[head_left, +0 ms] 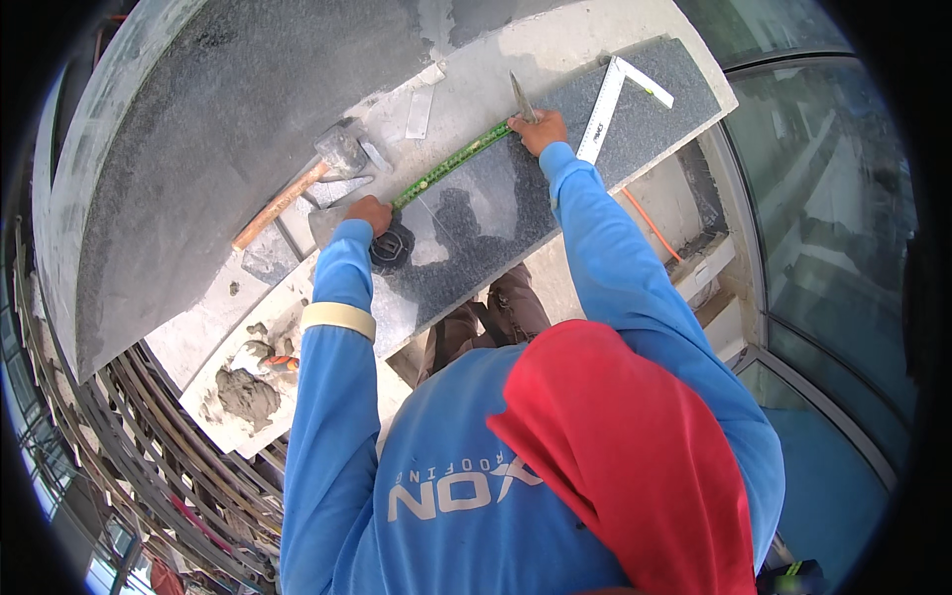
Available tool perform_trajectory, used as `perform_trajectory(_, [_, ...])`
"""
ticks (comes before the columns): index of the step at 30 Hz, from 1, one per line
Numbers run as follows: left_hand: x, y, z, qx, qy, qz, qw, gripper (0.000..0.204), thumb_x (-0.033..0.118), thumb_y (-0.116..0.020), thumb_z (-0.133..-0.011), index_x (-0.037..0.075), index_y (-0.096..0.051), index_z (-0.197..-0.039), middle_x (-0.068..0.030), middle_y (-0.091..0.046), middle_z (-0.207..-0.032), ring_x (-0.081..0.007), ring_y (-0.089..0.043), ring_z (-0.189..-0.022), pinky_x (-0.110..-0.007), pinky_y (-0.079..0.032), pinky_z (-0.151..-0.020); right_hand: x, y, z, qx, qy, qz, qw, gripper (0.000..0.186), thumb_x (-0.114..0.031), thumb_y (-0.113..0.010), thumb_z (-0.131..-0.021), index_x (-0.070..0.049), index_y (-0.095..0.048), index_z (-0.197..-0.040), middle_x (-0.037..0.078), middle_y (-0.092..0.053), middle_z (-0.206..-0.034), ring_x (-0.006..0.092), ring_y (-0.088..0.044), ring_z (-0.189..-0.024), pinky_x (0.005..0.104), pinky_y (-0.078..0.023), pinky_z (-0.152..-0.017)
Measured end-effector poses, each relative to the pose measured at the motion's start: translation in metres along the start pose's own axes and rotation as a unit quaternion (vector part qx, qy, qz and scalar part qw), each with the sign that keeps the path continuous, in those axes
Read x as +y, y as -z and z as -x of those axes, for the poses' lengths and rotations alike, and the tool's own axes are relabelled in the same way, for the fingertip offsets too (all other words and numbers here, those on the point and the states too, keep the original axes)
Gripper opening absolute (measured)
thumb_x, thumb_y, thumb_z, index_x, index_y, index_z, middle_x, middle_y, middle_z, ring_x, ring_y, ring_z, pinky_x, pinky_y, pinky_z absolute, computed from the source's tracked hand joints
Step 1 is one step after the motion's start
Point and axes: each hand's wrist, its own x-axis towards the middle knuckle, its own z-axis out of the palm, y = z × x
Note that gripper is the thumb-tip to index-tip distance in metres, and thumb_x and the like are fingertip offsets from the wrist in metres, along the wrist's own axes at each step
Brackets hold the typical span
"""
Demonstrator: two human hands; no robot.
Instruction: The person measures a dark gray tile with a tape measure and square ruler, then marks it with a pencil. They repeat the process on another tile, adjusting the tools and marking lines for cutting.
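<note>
A dark grey polished stone slab (466, 223) lies slantwise before me. Along its far edge runs the green blade of a tape measure (451, 167), its black case (393, 248) lying on the slab at the left. My left hand (370, 213) is closed at the blade's left end, beside the case; its fingertips are partly hidden. At the blade's right end, my right hand (540, 131) is closed around a thin pointed tool (522, 97), tip pointing away from me. I cannot tell whether it is a pencil or a scriber. A white-and-silver try square (601, 111) rests on the slab to the right.
A wooden-handled mallet (288, 201) and stone offcuts lie left of the slab. Wet mortar (248, 395) sits on a pale board at lower left, near an orange-handled tool (281, 364). A large curved grey panel (218, 149) rises beyond; glass panes (843, 198) stand at right.
</note>
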Motion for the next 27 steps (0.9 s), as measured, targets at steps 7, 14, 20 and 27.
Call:
perform_trajectory(7, [0.004, 0.005, -0.001, -0.022, 0.012, -0.001, 1.000, 0.055, 0.041, -0.055, -0.097, -0.008, -0.066, -0.117, -0.0318, -0.062, -0.127, -0.0462, -0.059, -0.121, -0.048, -0.046, -0.104, 0.005, 0.000, -0.001, -0.016, 0.013, -0.038, 0.999, 0.029, -0.026, -0.082, -0.081, -0.002, -0.077, -0.097, 0.015, -0.075, -0.085, 0.0257, -0.071, -0.078, 0.0380, -0.054, -0.077])
perform_trajectory(14, [0.009, 0.009, 0.005, -0.001, 0.027, 0.014, 1.000, 0.056, 0.043, -0.057, -0.095, -0.009, -0.066, -0.115, -0.0324, -0.063, -0.124, -0.0458, -0.060, -0.119, -0.048, -0.047, -0.103, -0.003, 0.003, 0.005, -0.006, 0.036, -0.032, 0.999, 0.026, -0.021, -0.083, -0.081, -0.001, -0.077, -0.097, 0.013, -0.072, -0.078, 0.0187, -0.065, -0.062, 0.0355, -0.053, -0.063])
perform_trajectory(20, [-0.001, 0.002, -0.006, -0.016, 0.014, -0.004, 1.000, 0.057, 0.044, -0.058, -0.095, -0.009, -0.068, -0.111, -0.0330, -0.064, -0.122, -0.0459, -0.061, -0.117, -0.049, -0.048, -0.102, -0.026, 0.039, 0.030, -0.031, 0.046, -0.088, 0.995, 0.035, -0.026, -0.080, -0.085, 0.002, -0.074, -0.105, 0.010, -0.072, -0.084, 0.0162, -0.065, -0.065, 0.0333, -0.053, -0.063])
perform_trajectory(27, [0.001, 0.003, -0.003, 0.009, 0.033, 0.018, 0.999, 0.059, 0.045, -0.060, -0.093, -0.009, -0.067, -0.113, -0.0331, -0.064, -0.122, -0.0458, -0.061, -0.119, -0.048, -0.047, -0.104, 0.018, 0.084, 0.114, -0.008, 0.011, -0.135, 0.991, 0.031, -0.027, -0.076, -0.090, 0.002, -0.073, -0.103, 0.005, -0.065, -0.074, 0.0128, -0.061, -0.064, 0.0311, -0.050, -0.060])
